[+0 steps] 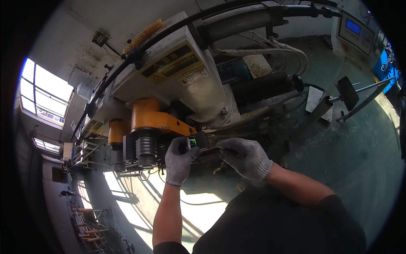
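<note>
In a grey work glove, my left hand (pixel 179 163) is closed around a small black-and-green object (pixel 192 142), held up by a dark ribbed block (pixel 202 139) on the machine. Most of that object hides behind my fingers, so its kind is unclear. My right hand (pixel 247 157), gloved too, is a short way to the right. Its thumb and fingers are drawn together in a pinch; whatever they may hold does not show. Just beyond my hands is the machine's orange arm (pixel 163 120), with a grooved metal roller (pixel 146 149) left of my left hand.
The big grey machine body (pixel 177 67) with warning labels fills the space ahead. A control panel (pixel 354 31) with a blue screen stands far right, near a metal stand (pixel 347 93). A rack of parts (pixel 91 228) and a distant person (pixel 67 193) are at the left.
</note>
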A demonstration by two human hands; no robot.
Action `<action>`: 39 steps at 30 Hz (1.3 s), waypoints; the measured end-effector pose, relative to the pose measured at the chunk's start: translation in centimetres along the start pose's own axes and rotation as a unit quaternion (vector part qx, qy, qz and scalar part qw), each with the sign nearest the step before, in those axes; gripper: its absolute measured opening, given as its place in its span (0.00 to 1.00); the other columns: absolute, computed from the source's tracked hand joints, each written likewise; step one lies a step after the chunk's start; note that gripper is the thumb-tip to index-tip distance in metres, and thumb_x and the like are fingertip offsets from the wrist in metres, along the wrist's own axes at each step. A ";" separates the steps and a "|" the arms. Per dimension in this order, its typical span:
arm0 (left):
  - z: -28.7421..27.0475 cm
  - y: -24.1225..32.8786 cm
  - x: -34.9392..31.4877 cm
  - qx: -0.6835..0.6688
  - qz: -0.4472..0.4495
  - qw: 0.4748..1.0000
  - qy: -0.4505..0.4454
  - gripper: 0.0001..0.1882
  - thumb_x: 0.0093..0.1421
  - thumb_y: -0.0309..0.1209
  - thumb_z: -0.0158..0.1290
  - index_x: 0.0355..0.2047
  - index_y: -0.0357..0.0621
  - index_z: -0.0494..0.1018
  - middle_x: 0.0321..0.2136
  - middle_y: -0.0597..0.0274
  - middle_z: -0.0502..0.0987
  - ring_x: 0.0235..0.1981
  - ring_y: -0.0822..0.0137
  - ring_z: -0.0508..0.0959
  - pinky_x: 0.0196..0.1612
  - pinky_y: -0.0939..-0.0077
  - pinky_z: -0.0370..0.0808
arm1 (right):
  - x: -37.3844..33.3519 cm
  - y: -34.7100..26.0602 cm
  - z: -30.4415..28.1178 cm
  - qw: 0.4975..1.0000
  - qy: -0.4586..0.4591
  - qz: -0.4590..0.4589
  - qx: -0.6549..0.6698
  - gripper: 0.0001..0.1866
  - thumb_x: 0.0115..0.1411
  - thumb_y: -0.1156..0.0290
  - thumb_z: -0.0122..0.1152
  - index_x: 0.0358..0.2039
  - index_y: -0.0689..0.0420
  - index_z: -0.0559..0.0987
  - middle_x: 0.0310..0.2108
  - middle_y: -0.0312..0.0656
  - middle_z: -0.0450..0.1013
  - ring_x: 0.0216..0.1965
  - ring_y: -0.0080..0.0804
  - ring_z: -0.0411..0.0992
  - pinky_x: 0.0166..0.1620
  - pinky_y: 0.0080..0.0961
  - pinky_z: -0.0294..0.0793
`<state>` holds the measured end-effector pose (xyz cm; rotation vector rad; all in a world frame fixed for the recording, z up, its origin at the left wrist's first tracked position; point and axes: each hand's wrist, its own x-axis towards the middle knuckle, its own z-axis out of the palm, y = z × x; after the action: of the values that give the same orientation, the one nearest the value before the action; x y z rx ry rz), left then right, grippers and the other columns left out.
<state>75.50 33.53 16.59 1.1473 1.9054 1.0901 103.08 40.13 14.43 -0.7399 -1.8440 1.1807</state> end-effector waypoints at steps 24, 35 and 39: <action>4.7 0.7 -7.9 -0.084 -0.012 0.989 -0.124 0.31 0.64 0.47 0.79 0.54 0.36 0.80 0.39 0.61 0.85 0.40 0.71 0.83 0.47 0.68 0.84 | -5.8 -1.8 4.6 0.881 0.076 0.317 0.344 0.15 0.79 0.72 0.71 0.60 0.66 0.86 0.48 0.42 0.87 0.47 0.26 0.86 0.50 0.28 0.90; 3.6 -0.4 -8.3 0.148 0.062 0.979 -0.128 0.21 0.67 0.35 0.72 0.56 0.35 0.87 0.45 0.51 0.91 0.47 0.61 0.90 0.56 0.65 0.85 | -7.9 -1.2 -4.8 0.830 0.264 0.279 0.405 0.10 0.75 0.68 0.73 0.42 0.62 0.85 0.34 0.43 0.83 0.34 0.30 0.85 0.39 0.31 0.88; -1.7 -3.8 -7.8 0.176 0.018 0.982 -0.059 0.12 0.69 0.32 0.69 0.45 0.35 0.88 0.39 0.48 0.90 0.39 0.57 0.90 0.48 0.64 0.84 | -9.8 4.4 -22.5 0.780 0.504 0.143 0.342 0.05 0.74 0.70 0.71 0.40 0.57 0.85 0.32 0.38 0.81 0.28 0.28 0.80 0.32 0.26 0.81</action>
<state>75.83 24.83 14.88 1.4091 2.0411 0.6999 127.63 44.06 12.63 -0.9537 -0.3649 1.1615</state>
